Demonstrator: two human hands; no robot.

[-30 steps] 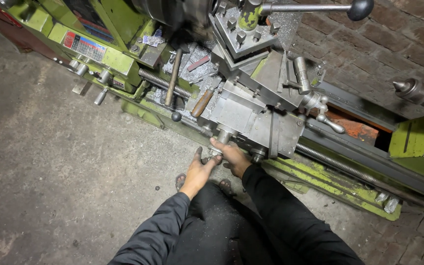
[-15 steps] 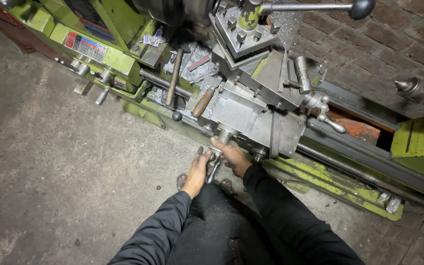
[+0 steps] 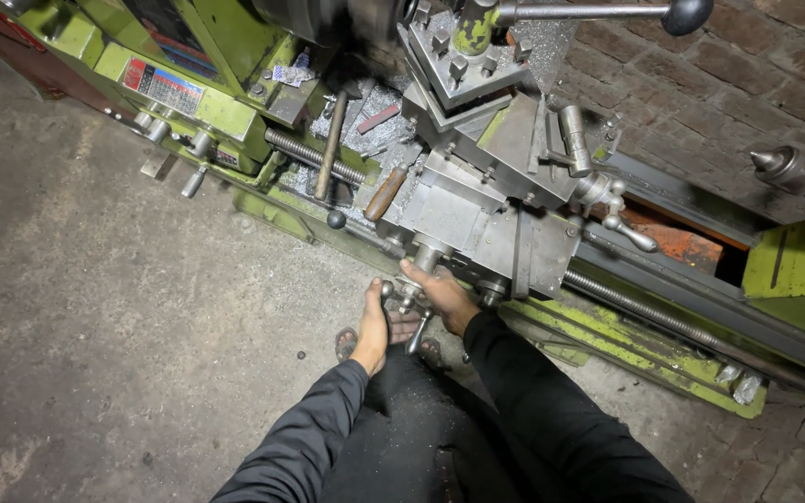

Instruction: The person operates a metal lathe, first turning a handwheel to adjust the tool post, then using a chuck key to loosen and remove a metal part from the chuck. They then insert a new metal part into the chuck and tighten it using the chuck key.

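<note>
Both hands stay on the handwheel (image 3: 404, 303), below the grey carriage (image 3: 477, 219). The left hand (image 3: 372, 326) has closed around a spoke; the right hand (image 3: 444, 296) grips the hub, so turning continues.

Two hands are being counted at six o'clock, a left hand (image 3: 372, 328) and a right hand (image 3: 446, 298). One green lathe (image 3: 235, 112) is being seen from eleven to four o'clock. Two ball-ended levers are being counted: one (image 3: 598, 13) at one o'clock, one (image 3: 331, 163) at eleven o'clock.
</note>
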